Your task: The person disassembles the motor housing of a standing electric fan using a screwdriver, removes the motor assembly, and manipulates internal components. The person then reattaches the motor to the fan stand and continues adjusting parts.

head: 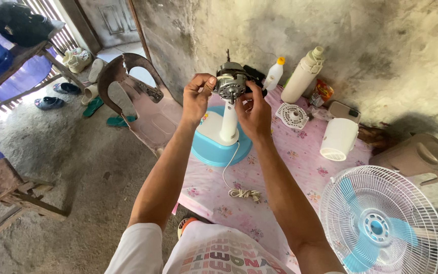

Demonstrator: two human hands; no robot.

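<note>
Table (300,157), covered in a pink flowered cloth, set against a rough grey wall (290,30); bears every item listed below except the chair.

Fan guard with blade (381,223), white wire cage around pale blue blades, lying at the table's near right corner, well apart from the hands.

Plastic chair (143,106), brownish pink, broken at the back, standing just beside the table's left edge.

Fan stand (221,139), round blue base with a white upright column, standing near the table's left side; a white cord runs from it to a coiled bundle (245,193) on the cloth nearer the person.

Jug (415,156), brown plastic, lying on its side at the right edge beside the wall.

White housing (338,138), cylindrical, open end facing the camera, lying between the stand and the jug.

Tall bottle (302,76), cream, upright against the wall; smaller white bottle with yellow cap (274,73) just beside it on the left.

Fan motor (230,81), bare metal with visible windings, seated on top of the white column, held between both hands.

Left hand (197,96), fingers curled, gripping the motor's left side with thumb and fingertips pressed against the casing.

Right hand (253,114), fingers drawn together at the motor's lower right, thumb and forefinger pinching at something small there; what exactly is pinched cannot be told.

Vented cover (292,114), small white grille, lying flat just right of the right hand.
</note>
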